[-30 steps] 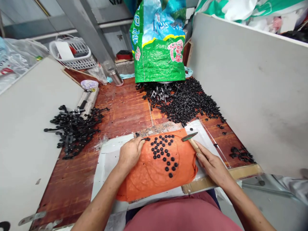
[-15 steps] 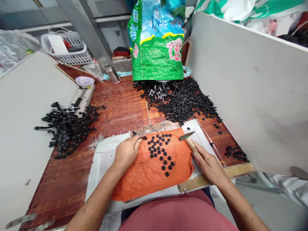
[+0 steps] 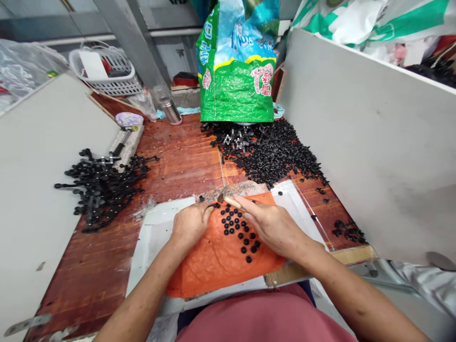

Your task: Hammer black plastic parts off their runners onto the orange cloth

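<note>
My right hand [image 3: 274,223] grips the pale wooden handle of a small hammer [image 3: 228,198]. The hammer's head is over the top edge of the orange cloth [image 3: 210,266], close to the fingers of my left hand [image 3: 188,225]. My left hand is closed on a small black part with a round end [image 3: 215,205], most of which my fingers hide. Several small round black caps [image 3: 231,223] lie on the cloth, and my right hand covers some of them. Behind the cloth shows the edge of a speckled stone slab [image 3: 245,188].
A heap of black caps [image 3: 281,152] lies under a green-and-blue bag [image 3: 238,90]. Jointed black pieces [image 3: 103,190] are piled at left, beside a screwdriver-like tool [image 3: 119,146]. Grey panels [image 3: 370,133] flank the wooden table. A metal flask [image 3: 171,111] and white basket [image 3: 114,83] stand behind.
My right hand and the hammer have swung left across the cloth, bringing the head beside my left fingers. My left hand keeps its hold on the black part. The view has shifted slightly.
</note>
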`<state>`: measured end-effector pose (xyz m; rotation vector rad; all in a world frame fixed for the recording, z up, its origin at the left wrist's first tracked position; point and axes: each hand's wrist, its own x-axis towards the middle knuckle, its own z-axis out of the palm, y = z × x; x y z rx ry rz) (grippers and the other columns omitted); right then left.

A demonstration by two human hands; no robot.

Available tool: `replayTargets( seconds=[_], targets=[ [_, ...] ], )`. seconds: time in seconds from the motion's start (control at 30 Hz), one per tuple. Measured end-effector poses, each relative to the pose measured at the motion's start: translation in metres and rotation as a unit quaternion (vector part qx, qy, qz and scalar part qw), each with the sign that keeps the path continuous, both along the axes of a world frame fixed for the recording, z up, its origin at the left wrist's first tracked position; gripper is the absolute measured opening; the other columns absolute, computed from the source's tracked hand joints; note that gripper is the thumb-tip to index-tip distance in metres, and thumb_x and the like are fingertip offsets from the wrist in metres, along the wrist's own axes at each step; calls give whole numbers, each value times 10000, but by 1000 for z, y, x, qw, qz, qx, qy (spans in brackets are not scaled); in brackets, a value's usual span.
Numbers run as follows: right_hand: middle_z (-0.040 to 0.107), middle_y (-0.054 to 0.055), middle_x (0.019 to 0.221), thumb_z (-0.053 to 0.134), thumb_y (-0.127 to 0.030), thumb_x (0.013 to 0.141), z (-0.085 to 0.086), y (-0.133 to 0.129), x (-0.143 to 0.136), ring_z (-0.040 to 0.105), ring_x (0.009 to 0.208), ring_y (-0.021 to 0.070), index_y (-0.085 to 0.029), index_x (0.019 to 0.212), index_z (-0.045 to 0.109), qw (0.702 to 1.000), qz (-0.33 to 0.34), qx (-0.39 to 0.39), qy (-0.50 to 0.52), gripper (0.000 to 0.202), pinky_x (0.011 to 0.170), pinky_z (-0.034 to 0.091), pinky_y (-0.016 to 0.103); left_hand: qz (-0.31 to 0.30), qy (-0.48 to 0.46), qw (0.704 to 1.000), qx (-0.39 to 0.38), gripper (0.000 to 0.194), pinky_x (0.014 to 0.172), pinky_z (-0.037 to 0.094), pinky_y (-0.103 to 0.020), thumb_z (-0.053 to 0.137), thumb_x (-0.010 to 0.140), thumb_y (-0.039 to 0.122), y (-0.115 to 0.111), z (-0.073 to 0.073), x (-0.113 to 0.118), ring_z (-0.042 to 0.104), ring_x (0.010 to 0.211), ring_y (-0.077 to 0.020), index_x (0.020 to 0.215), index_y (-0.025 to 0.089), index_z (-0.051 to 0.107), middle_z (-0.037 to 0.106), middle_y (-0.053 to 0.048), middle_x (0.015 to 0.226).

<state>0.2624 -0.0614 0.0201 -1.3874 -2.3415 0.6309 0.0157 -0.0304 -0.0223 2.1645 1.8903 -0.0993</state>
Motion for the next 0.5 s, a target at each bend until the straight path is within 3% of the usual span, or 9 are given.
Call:
replayTargets(
  seconds=[0.2, 0.3, 0.43, 0.5],
  targets=[
    [784, 34, 979, 440, -213, 1056, -12, 10, -19, 736, 852, 217, -351, 1617, 308, 997, 25, -1, -77, 592, 752, 528, 290, 0, 8, 1000, 4, 408, 829, 544, -345, 390, 1034, 363, 1, 1, 1, 739, 1044, -277, 1243, 233, 716, 772, -90, 1194],
    [781, 50, 1035, 415, -243, 1074, -13, 12, -20, 736, 902, 217, -334, 1629, 273, 996, 15, 1, -84, 581, 762, 524, 287, 1, -1, 1000, 9, 401, 822, 538, -327, 399, 1029, 368, 0, 0, 2, 737, 1042, -268, 1224, 236, 724, 778, -84, 1176],
    [801, 59, 941, 415, -255, 1073, -11, 16, -23, 757, 829, 246, -316, 1600, 359, 989, 25, -11, -143, 534, 724, 545, 312, 9, -10, 1000, 12, 404, 791, 530, -347, 396, 1014, 371, 1, -4, 1, 737, 1004, -293, 1174, 226, 738, 783, -103, 1132],
    [807, 67, 1018, 454, -254, 1058, -8, 20, -23, 766, 887, 247, -315, 1588, 388, 992, 34, -17, -120, 538, 787, 564, 326, 27, -41, 999, 17, 390, 785, 519, -355, 411, 996, 373, 2, -4, -3, 731, 979, -302, 1120, 220, 748, 784, -112, 1091]
  ],
)
